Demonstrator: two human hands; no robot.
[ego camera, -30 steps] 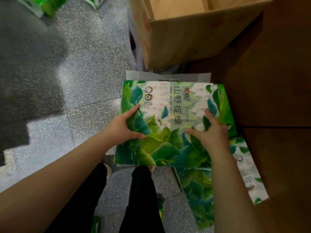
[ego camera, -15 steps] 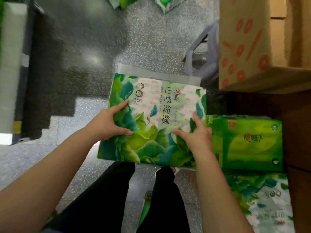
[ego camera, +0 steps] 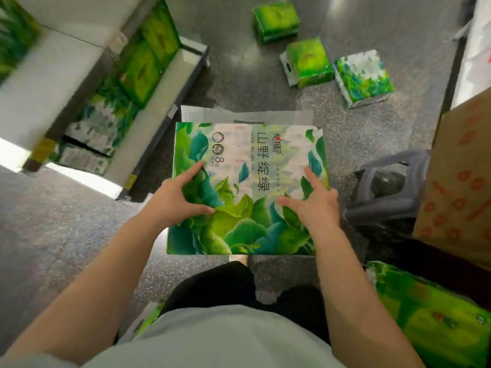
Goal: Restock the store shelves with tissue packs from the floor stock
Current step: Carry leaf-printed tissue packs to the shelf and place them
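You're holding 1 tissue pack (ego camera: 247,187) above the floor (ego camera: 66,221).
Your left hand (ego camera: 180,203) and right hand (ego camera: 313,205) grasp its opposite sides, thumbs on top.

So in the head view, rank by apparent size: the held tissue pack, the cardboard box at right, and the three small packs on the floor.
1. Held tissue pack, nearest the camera.
2. Cardboard box, cropped by the frame, so unsure.
3. Three floor packs: white-green, middle green, far green; roughly alike.
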